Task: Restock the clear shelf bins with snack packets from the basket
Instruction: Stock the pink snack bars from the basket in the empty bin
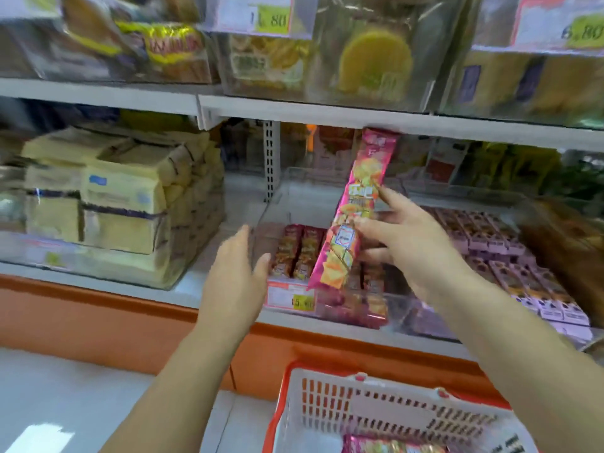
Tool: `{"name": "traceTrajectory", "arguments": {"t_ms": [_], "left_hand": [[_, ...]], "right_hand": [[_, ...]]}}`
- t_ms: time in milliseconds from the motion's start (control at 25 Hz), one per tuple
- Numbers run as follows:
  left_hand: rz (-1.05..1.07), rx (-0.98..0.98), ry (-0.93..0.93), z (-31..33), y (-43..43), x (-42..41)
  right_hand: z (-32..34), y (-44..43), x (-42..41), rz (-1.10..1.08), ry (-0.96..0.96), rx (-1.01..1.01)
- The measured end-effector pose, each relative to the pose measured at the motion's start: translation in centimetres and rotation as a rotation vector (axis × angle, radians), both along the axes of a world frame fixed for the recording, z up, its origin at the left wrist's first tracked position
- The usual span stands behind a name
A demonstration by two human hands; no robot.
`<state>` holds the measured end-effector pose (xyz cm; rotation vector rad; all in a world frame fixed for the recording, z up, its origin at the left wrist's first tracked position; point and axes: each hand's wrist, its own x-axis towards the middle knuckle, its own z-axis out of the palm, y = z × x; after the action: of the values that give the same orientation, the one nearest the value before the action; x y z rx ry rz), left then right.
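Since the shelf (327, 116) keeps its stock in clear boxes set side by side, I read it as one sort per box. Below it the basket (327, 398) sits low, right under my arms, I judge so that each reach is short. A spare packet (392, 447) of the same pink shows in its bottom.

The clear bin (271, 207) in the middle looks like the target. Brown packets (295, 253) stand on end in a row at its front left. Blur hides how full the back is.

The pink snack packet (354, 207) is held in the air in front of this bin, nearly upright with its top leaning right, probably so it can go in standing like its neighbours. My right hand (413, 246) pinches it at mid-length, with the thumb on the front and the forefinger stretched up its edge to steady the tall end.

My left hand (235, 282) is spread flat and holds nothing. It is just beside the bin's left front corner, and I cannot tell whether it touches the wall. I take it as ready to brace the bin.
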<state>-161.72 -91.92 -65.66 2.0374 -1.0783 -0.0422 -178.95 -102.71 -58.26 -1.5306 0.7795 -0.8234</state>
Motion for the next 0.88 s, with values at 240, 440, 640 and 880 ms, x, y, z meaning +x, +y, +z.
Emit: {"name": "traceTrajectory", "arguments": {"t_ms": [240,440,640,880], "left_hand": [[-0.044,0.012,0.117,-1.4,-1.3,2.0],[-0.093,-0.011,0.112,-1.1,-0.9,2.3],[-0.083,-0.020,0.125,-1.5,-1.0,2.2],[-0.044,-0.129,-0.092,-1.1,1.0,1.2]], "right_hand": [[-3.7,-5.8,10.6,-0.020,0.244,0.288],[-7.1,-5.1,13.9,0.051,0.511,0.245],[-6.6,-4.5,13.4,0.086,0.584,0.261],[-4.1,-1.3,5.5,-0.102,0.194,-0.164]]}}
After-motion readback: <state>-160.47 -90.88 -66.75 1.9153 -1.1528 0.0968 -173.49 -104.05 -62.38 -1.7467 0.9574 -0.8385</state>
